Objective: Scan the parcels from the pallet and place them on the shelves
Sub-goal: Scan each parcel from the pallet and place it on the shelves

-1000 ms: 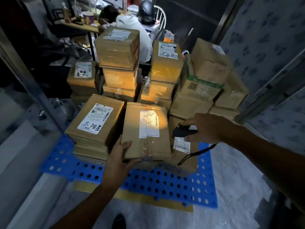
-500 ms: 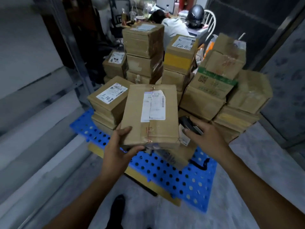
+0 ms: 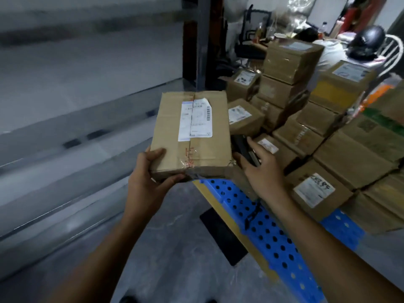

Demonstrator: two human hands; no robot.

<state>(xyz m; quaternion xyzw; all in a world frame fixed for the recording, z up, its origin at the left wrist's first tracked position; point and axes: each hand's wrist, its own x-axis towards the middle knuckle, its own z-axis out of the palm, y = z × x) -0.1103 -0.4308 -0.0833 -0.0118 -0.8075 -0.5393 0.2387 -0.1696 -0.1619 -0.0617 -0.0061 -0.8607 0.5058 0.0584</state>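
I am gripping one parcel (image 3: 192, 132) in my left hand (image 3: 150, 171) and clasping the scanner (image 3: 243, 147) in my right hand (image 3: 264, 171), shelving apparently pending and many boxes (image 3: 349, 154) waiting on the pallet (image 3: 273, 232).

The parcel (image 3: 192, 132) in the left grip (image 3: 148, 178) was plain brown cardboard. It had a white label (image 3: 195, 119) with a black barcode, and red handwriting (image 3: 189, 157) on the end nearer that grip. The scanner (image 3: 243, 147) in the right grip (image 3: 262, 171) was black. Below that grip the pallet (image 3: 273, 232) was bright blue, dotted with rows of dark round holes. Beyond it the stacked boxes (image 3: 349, 154) were brown with white labels. One bore a yellow band (image 3: 330, 92), another a green stripe (image 3: 384, 121). The floor (image 3: 175, 237) was grey.
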